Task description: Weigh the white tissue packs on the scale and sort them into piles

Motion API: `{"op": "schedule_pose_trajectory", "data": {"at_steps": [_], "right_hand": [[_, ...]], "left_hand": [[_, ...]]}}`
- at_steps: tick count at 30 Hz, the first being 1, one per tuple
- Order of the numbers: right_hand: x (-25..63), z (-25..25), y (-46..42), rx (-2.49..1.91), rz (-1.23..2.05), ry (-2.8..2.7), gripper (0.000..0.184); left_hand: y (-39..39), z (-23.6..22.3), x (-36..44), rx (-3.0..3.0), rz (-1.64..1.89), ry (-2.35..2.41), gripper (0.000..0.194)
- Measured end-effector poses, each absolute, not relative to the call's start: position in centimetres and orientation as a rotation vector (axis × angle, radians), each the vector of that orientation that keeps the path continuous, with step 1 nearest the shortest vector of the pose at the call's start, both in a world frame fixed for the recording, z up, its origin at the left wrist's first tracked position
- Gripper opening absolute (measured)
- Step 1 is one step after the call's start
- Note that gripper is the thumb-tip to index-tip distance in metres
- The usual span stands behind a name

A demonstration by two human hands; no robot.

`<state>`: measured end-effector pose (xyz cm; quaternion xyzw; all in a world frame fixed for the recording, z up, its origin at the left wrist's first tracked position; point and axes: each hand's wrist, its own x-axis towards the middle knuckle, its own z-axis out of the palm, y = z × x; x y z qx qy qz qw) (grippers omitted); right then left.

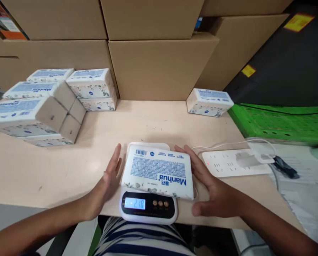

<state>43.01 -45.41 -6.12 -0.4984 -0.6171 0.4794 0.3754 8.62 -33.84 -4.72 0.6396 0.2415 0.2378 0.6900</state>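
A white tissue pack [159,170] printed "Manhua" in blue lies flat on a digital kitchen scale [148,213], a little askew and overhanging its right side. The lit display appears to read 218. My left hand [107,186] is beside the pack's left end, fingers stretched out and holding nothing. On the other side, my right hand [212,192] has its fingers spread close to the pack's right end; whether a fingertip touches it I cannot tell.
Several similar tissue packs [52,113] are stacked at the left. One small stack [209,103] stands at the back right. Cardboard boxes [159,67] wall off the back. At right are a white power strip [236,163], its cable and a green crate [284,122].
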Motion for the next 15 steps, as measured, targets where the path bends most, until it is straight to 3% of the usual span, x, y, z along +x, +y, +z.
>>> {"op": "schedule_pose_trajectory", "data": {"at_steps": [2, 7, 10, 15], "right_hand": [[42.1, -6.0, -44.8, -1.347, 1.107, -1.673, 0.146], [41.4, -6.6, -42.5, -1.226, 0.91, -1.72, 0.136], [41.3, -7.0, -42.0, -1.133, 0.793, -1.755, 0.14], [41.4, -9.2, -42.8, -1.122, 0.716, -1.716, 0.142]], "left_hand": [[-33.1, -4.7, 9.9, 1.413, 0.487, 0.411, 0.079], [-30.8, -5.2, 11.7, 1.505, 0.551, 0.265, 0.081], [-30.0, -6.1, 11.4, 1.605, 0.574, 0.158, 0.085], [-30.0, -6.7, 11.1, 1.63, 0.714, 0.275, 0.075]]}}
